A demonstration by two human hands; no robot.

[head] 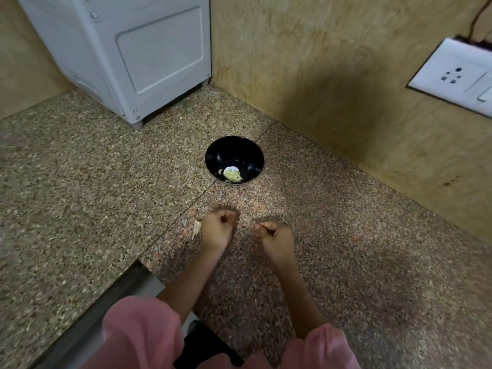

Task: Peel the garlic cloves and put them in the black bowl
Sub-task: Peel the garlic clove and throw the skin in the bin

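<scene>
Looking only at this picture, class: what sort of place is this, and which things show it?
Probably a home kitchen: a speckled stone counter in a wall corner, a white appliance standing on it, a wall socket, and a black bowl holding peeled garlic.

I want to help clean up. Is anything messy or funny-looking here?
A few papery peel scraps lie loose on the counter, just left of the left hand. The wall socket plate shows a dark gap and wire at its top edge, so it may sit loose.
</scene>
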